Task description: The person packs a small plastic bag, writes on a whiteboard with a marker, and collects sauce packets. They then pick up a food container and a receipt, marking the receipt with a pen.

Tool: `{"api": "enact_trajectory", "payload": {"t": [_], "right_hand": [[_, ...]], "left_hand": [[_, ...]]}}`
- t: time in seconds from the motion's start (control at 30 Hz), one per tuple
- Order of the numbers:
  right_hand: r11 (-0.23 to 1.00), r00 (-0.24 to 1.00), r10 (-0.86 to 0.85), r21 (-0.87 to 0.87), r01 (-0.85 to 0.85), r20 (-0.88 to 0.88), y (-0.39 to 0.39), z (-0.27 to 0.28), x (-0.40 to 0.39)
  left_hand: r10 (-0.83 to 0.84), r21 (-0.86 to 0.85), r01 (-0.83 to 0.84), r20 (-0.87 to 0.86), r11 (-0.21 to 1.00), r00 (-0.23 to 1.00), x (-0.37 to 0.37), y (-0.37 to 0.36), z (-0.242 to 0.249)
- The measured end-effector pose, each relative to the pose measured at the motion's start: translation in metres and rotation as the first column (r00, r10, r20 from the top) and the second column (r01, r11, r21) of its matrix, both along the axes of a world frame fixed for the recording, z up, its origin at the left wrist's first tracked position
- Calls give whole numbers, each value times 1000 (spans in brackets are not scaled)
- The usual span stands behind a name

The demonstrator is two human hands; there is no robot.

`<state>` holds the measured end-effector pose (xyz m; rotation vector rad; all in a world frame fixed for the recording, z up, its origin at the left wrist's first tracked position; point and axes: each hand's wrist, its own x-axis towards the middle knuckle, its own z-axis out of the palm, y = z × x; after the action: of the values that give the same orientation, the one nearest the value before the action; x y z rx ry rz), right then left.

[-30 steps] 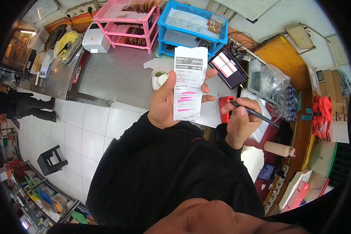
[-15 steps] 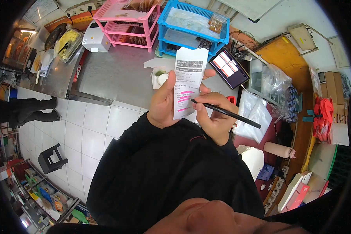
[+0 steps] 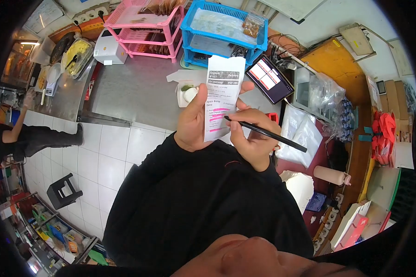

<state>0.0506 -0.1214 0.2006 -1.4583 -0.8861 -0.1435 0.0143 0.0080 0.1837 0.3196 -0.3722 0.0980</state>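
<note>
My left hand [image 3: 190, 121] grips a long printed receipt [image 3: 223, 94], its thumb lying along the left side. Pink highlighter strokes mark several lines on the lower half of the paper. Between the fingers of my right hand [image 3: 255, 136] is a black pen [image 3: 272, 134], its tip at the receipt over the marked lines. Behind the receipt, an opened white paper box [image 3: 182, 95] sits on the steel counter [image 3: 138, 87], with something green and a small white cup inside. A tablet [image 3: 270, 79] with a lit screen stands just beyond my right hand.
Stacked pink trays [image 3: 148, 34] and blue trays [image 3: 224, 34] line the back of the counter, beside a white printer [image 3: 110, 48]. Plastic bags [image 3: 300, 134] and a pink bottle [image 3: 330, 175] lie to the right. A black stool [image 3: 64, 190] and another person [image 3: 32, 138] are at left.
The other person at the left has come further into view, an arm now reaching toward the counter there. My hands keep nearly the same pose, with the pen tip still at the receipt.
</note>
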Motion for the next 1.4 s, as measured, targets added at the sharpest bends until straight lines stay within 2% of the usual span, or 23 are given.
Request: {"api": "enact_trajectory", "payload": {"t": [0.07, 0.13, 0.3, 0.4, 0.47, 0.5, 0.73, 0.8, 1.1, 1.2, 1.27, 1.4], "right_hand": [[998, 1000, -17, -58, 18, 11, 0, 1, 1], [998, 999, -16, -55, 18, 29, 0, -1, 3], [997, 997, -69, -41, 70, 28, -2, -1, 8], [999, 999, -31, 30, 31, -12, -3, -5, 11], [1000, 999, 5, 20, -6, 52, -3, -8, 11], [999, 1000, 11, 38, -11, 2, -2, -7, 11], [1000, 999, 16, -20, -16, 30, -4, -13, 15], [997, 995, -35, 63, 40, -90, -6, -18, 15], [999, 999, 30, 17, -30, 28, -1, -14, 12], [999, 1000, 6, 34, -6, 5, -1, -15, 13], [996, 995, -1, 86, 9, -100, -2, -15, 10], [1000, 997, -1, 20, 2, -75, -2, -12, 3]], "left_hand": [[-32, -23, 33, 27, 999, 999, 2, 0, 0], [21, 22, -21, -9, 1000, 1000, 3, -2, 2], [4, -2, -4, -15, 1000, 1000, 7, -2, -1], [12, -3, -12, -17, 1000, 1000, 9, -3, 1], [33, 18, -33, -40, 999, 999, 10, -3, 2], [19, 11, -19, -40, 1000, 999, 10, -2, 2], [6, -20, -7, -61, 1000, 998, 12, 1, -3], [4, -24, -5, -53, 1000, 999, 12, 1, -1], [10, 0, -10, -65, 1000, 998, 12, 2, -2], [10, -7, -10, -57, 1000, 998, 11, 4, -2], [6, -17, -7, -49, 1000, 999, 10, 5, 0], [17, -13, -18, -71, 1000, 997, 9, 5, 1]]}}
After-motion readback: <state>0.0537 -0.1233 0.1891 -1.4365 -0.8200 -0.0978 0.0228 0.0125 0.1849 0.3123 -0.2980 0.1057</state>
